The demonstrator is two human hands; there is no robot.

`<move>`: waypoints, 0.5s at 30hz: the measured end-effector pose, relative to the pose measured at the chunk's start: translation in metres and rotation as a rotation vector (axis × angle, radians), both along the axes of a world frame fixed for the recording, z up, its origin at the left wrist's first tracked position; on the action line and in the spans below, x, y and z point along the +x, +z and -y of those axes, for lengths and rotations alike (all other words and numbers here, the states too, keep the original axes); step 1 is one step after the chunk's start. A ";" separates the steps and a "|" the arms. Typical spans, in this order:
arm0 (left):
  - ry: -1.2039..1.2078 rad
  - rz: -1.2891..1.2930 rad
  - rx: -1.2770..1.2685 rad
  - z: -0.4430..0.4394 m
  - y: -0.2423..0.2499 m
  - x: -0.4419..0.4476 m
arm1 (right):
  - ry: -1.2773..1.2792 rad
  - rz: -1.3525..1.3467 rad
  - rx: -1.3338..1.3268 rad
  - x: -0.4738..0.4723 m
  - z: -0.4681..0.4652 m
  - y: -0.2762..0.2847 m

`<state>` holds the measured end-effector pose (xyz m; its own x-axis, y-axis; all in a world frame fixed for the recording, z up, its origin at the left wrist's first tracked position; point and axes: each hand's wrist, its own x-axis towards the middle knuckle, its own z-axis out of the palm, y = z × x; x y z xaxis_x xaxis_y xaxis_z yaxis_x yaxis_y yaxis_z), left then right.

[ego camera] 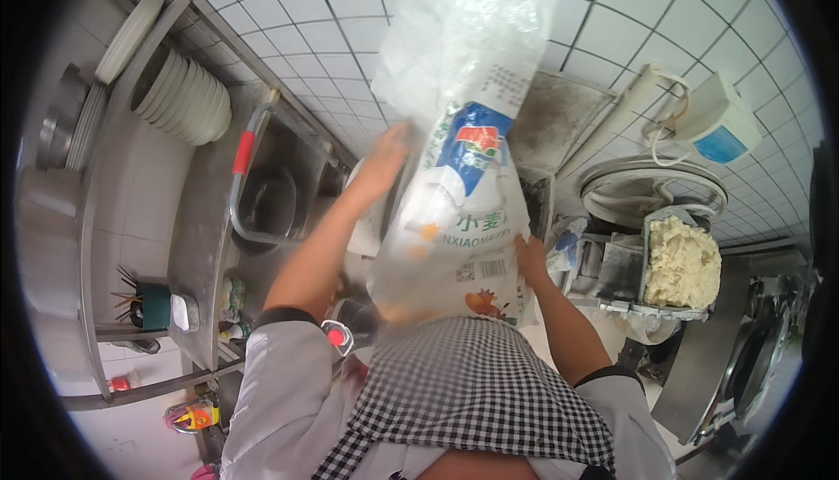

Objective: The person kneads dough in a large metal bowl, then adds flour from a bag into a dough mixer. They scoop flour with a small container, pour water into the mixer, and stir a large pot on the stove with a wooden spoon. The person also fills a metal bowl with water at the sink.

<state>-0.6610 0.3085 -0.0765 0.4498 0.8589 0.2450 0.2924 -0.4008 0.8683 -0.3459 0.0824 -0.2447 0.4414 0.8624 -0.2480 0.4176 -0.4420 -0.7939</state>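
A large white plastic flour sack (pixel 452 218) with a blue and red print rests against the checked apron, its clear upper end spread towards the tiled wall. My left hand (pixel 393 142) is blurred at the sack's left side; its fingers are partly hidden, so its grip is unclear. My right hand (pixel 529 257) grips the sack's right edge lower down. Part of a white container (pixel 360 237) shows behind my left forearm. A clear plastic bottle with a red cap (pixel 336 337) stands by my left elbow.
Pale dough (pixel 683 264) fills a metal machine hopper at right, below a round white lid (pixel 655 188). A white jug (pixel 721 126) hangs on the wall. At left are stacked white bowls (pixel 187 97), a steel sink (pixel 265 201) and a bent metal rail (pixel 234 208).
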 end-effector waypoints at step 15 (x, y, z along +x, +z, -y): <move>0.410 0.500 -1.399 0.201 -0.267 -0.113 | -0.036 -0.771 -0.398 0.000 0.039 0.044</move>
